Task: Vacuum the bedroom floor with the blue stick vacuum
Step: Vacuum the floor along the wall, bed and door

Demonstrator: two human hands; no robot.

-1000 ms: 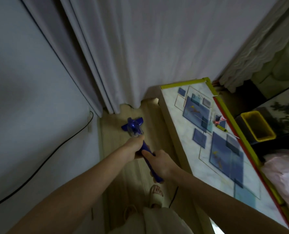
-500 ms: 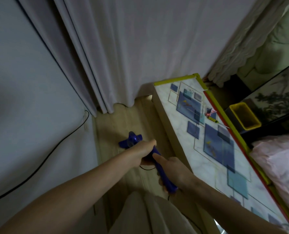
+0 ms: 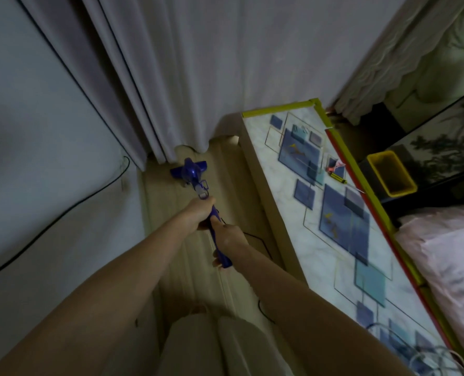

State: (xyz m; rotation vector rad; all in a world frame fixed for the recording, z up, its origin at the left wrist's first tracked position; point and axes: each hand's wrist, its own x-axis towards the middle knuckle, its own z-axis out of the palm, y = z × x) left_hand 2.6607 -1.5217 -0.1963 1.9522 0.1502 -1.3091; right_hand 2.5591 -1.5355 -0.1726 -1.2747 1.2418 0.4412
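The blue stick vacuum (image 3: 191,173) stands on a narrow strip of light wooden floor (image 3: 165,218), its head near the curtain hem in the corner. My left hand (image 3: 199,213) grips the upper part of the stick. Just behind it, my right hand (image 3: 229,238) holds the blue handle end, thumb laid along the top. The stick between the two hands is mostly hidden by my fingers.
A grey wall (image 3: 49,172) with a black cable (image 3: 71,204) bounds the strip on the left. A long patterned table (image 3: 334,213) with a screwdriver (image 3: 339,179) bounds it on the right. Grey curtains (image 3: 184,77) hang ahead. A yellow bin (image 3: 392,172) and pink bedding (image 3: 453,253) lie beyond.
The vacuum head has moved forward again, toward the curtain hem, after being drawn back half a second ago. Both hands keep their hold on the stick.
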